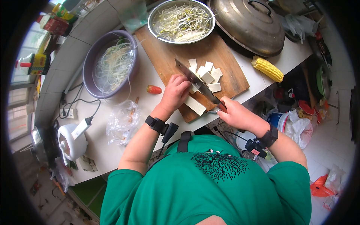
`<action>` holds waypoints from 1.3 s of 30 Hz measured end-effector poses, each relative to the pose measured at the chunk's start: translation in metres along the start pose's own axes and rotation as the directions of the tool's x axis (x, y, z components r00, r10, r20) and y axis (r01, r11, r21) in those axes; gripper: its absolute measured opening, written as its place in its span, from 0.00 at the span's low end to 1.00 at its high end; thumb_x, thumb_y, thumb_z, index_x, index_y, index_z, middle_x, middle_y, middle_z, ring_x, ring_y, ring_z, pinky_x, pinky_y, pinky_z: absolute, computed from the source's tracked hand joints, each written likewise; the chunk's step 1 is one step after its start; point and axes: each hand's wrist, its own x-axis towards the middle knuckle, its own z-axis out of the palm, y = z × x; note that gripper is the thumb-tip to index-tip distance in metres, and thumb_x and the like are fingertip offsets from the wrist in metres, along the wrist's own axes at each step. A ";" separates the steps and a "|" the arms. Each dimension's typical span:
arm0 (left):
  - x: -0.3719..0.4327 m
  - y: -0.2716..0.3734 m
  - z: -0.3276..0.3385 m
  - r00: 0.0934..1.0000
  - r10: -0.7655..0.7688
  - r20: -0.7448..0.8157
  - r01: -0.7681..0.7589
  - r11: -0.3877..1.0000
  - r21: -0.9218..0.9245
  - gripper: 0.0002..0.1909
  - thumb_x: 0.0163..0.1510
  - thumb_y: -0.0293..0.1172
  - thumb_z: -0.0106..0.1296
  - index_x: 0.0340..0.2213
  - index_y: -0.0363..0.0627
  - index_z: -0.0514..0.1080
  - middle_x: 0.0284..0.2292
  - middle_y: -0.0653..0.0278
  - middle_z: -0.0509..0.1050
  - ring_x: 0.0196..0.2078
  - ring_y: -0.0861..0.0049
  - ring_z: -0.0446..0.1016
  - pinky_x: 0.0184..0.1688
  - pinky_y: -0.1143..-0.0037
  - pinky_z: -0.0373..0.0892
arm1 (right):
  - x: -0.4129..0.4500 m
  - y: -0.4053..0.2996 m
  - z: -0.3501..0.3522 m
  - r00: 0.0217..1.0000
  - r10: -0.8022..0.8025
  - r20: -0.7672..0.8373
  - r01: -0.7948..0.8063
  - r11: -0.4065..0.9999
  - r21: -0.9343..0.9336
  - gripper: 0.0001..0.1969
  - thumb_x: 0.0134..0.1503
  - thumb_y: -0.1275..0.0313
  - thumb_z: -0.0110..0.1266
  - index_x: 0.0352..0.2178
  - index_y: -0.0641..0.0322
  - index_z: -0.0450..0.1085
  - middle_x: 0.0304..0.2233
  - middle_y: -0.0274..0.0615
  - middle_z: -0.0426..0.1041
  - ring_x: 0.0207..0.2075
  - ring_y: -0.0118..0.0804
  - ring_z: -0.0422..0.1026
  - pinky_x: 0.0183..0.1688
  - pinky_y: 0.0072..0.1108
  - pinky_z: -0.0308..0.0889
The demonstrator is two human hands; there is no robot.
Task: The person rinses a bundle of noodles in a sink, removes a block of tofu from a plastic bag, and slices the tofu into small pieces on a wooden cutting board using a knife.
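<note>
My right hand (232, 112) grips the wooden handle of a cleaver-like kitchen knife (206, 91), whose dark blade slants up-left over a wooden cutting board (180, 57). Close against the blade's left side, my left hand (178, 88) has curled fingers over a small piece of tofu (193, 89); its fingertips are hidden. A longer strip of white tofu (195, 106) lies at the board's near edge, below that hand. Right of the blade, several cut tofu pieces (208, 76) sit in a loose heap.
A metal bowl of bean sprouts (182, 22) sits on the board's far end. To the left are a purple basin of soaking noodles (85, 71), a carrot piece (154, 89) and a plastic bag (122, 121). A large metal lid (250, 25) and corn (267, 69) lie right.
</note>
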 end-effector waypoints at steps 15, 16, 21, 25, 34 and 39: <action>-0.001 0.001 0.000 1.000 -0.024 0.012 0.025 0.998 -0.055 0.08 0.37 0.18 0.51 0.25 0.40 0.67 0.29 0.61 0.68 0.36 0.62 0.65 0.39 0.70 0.63 | 0.041 0.029 0.033 0.999 0.035 -0.025 -0.033 0.996 0.078 0.13 0.47 0.70 0.47 0.31 0.71 0.60 0.27 0.56 0.68 0.32 0.51 0.69 0.34 0.31 0.63; 0.000 0.002 -0.001 1.000 -0.026 0.005 0.026 0.999 -0.044 0.08 0.37 0.19 0.51 0.24 0.40 0.66 0.29 0.62 0.67 0.36 0.62 0.64 0.38 0.71 0.64 | 0.040 0.032 0.035 0.999 0.023 -0.046 -0.019 0.995 0.095 0.13 0.47 0.70 0.47 0.31 0.70 0.60 0.28 0.56 0.68 0.32 0.51 0.69 0.34 0.31 0.63; 0.002 0.007 -0.006 0.998 -0.042 0.048 0.043 0.999 -0.015 0.10 0.38 0.24 0.54 0.26 0.40 0.66 0.31 0.60 0.67 0.38 0.61 0.64 0.40 0.69 0.63 | 0.038 0.036 0.024 0.998 0.056 -0.019 -0.051 0.978 0.203 0.14 0.47 0.69 0.48 0.31 0.70 0.60 0.28 0.54 0.69 0.32 0.50 0.69 0.35 0.30 0.63; 0.007 0.013 -0.007 0.988 -0.098 0.120 0.097 0.995 0.016 0.19 0.36 0.31 0.58 0.32 0.40 0.66 0.36 0.58 0.66 0.41 0.59 0.62 0.43 0.67 0.62 | 0.038 0.038 0.013 0.998 0.057 -0.008 -0.055 0.984 0.170 0.14 0.46 0.69 0.49 0.31 0.69 0.60 0.27 0.54 0.68 0.31 0.50 0.69 0.34 0.30 0.63; 0.022 0.008 0.007 0.956 -0.189 0.223 0.189 0.982 0.018 0.24 0.36 0.35 0.59 0.38 0.42 0.66 0.40 0.57 0.65 0.44 0.60 0.62 0.44 0.70 0.63 | 0.039 0.045 0.000 0.980 -0.072 -0.188 0.077 0.997 0.019 0.11 0.46 0.71 0.47 0.30 0.69 0.61 0.27 0.54 0.68 0.31 0.50 0.68 0.34 0.30 0.63; 0.029 0.011 0.007 0.951 -0.204 0.231 0.172 0.973 0.152 0.19 0.36 0.36 0.59 0.32 0.41 0.68 0.34 0.58 0.66 0.39 0.62 0.64 0.39 0.69 0.64 | 0.037 0.046 -0.003 0.979 -0.079 -0.188 0.080 0.997 -0.001 0.11 0.46 0.71 0.47 0.29 0.69 0.61 0.26 0.53 0.68 0.31 0.50 0.68 0.33 0.30 0.63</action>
